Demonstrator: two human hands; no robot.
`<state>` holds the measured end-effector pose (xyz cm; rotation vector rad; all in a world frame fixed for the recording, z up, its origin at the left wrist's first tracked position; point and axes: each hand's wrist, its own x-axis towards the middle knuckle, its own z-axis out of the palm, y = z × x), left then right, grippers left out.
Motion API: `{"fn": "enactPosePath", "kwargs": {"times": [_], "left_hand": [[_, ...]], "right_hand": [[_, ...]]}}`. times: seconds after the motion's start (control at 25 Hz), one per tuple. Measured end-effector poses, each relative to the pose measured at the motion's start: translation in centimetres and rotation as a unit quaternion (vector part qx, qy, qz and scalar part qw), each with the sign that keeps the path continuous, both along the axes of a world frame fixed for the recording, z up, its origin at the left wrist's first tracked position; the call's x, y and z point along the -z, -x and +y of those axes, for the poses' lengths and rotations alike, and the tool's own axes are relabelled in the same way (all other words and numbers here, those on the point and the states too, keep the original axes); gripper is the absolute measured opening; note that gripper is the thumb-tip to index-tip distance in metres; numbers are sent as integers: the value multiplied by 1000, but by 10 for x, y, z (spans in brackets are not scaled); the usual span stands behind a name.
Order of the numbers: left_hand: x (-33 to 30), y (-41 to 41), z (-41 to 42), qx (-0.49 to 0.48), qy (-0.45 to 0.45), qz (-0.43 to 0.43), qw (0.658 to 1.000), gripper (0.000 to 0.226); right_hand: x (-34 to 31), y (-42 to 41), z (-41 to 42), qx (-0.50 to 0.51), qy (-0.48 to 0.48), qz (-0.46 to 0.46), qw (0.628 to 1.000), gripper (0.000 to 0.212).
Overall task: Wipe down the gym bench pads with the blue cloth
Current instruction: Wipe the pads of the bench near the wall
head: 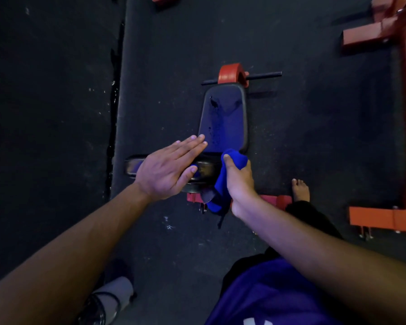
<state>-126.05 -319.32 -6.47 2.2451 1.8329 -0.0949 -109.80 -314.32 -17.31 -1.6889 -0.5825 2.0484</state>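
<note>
Right hand point(240, 184): fingers and thumb were curled round a bunched bright blue cloth point(223, 179), its loose tail hanging below the wrist; the wad sat at the near end of the long black vinyl seat pad point(223, 118), over the gap before the shorter black glossy pad point(197, 170) lying crosswise nearer the person.

Left hand point(169, 167): flat, fingers straight and together, holding nothing; it lay over the crosswise pad with fingertips point(201, 138) reaching the long pad's near left corner. Whether the palm pressed down could not be told.

Long pad: dark wet spots and streaks showed on its surface, so wiping looked unfinished.

Red steel frame point(231, 72): at the pad's far end, with a black crossbar point(263, 76). Black rubber floor point(174, 55) beneath; orange-red equipment point(384, 219) well apart at right.

Handling note: probably best to spread the cloth flatter, steady the bench with the free palm, and draw long overlapping strokes through the wet marks, edges included.
</note>
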Motion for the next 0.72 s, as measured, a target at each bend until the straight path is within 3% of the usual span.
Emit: {"fn": "enactPosePath", "kwargs": {"times": [0.12,0.36,0.52,0.6,0.72], "left_hand": [[1,2,0,0,8,-1,1000,61],[-12,-9,13,-2,59,-27,998,59],[-7,-28,46,97,146,3,985,61],[-3,-38,54,125,212,15,969,61],[1,-30,58,100,219,-6,970,66]], "right_hand": [[7,-2,-6,-5,-47,-33,998,30],[58,-30,40,-125,-26,-69,989,33],[92,-85,49,-102,22,-124,987,24],[92,-98,46,-62,72,-101,990,16],[86,-67,41,-25,106,-32,994,18]]}}
